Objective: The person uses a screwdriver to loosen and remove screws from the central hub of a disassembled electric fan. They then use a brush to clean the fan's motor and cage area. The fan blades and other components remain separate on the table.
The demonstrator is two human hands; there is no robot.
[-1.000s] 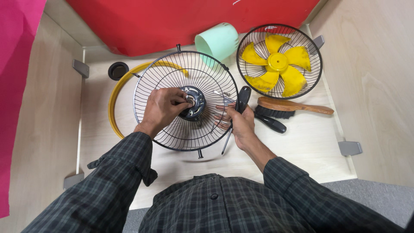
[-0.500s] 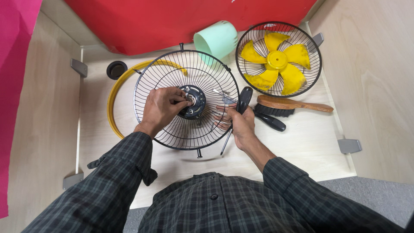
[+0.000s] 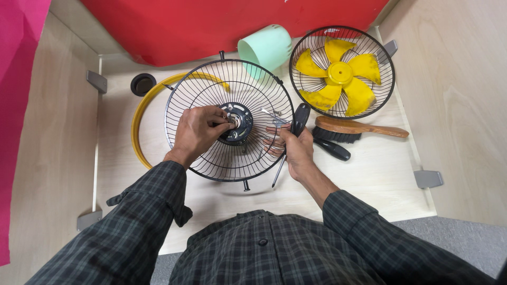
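Two black wire fan guards are in view. One fan guard [image 3: 211,158] lies in the middle of the frame on the pale wooden worktop [image 3: 369,179], with a round black hub [image 3: 236,122] at its centre. The left hand [image 3: 196,131] rests on this guard, its fingers [image 3: 219,117] pinched on a small metal part at the hub. The right hand [image 3: 294,150], just right of the guard's rim, has its fingers curled through the wires at the guard's right edge while also grasping a screwdriver [image 3: 296,129]; the black handle points to the upper part of the frame and the thin metal shaft points down towards the lower middle. The second fan guard [image 3: 388,79] sits at the upper right and holds one yellow fan blade [image 3: 338,76] with five vanes. One yellow ring [image 3: 138,126] lies partly under the left side of the centre guard. One mint-green cup [image 3: 266,47] lies on its side at the upper middle, between the two guards. One small black round cap [image 3: 142,84] sits at the upper left. One wooden-handled brush [image 3: 359,129] with black bristles lies right of the right hand, and one further black handle [image 3: 331,149] lies just below it. Both sleeves are dark plaid.
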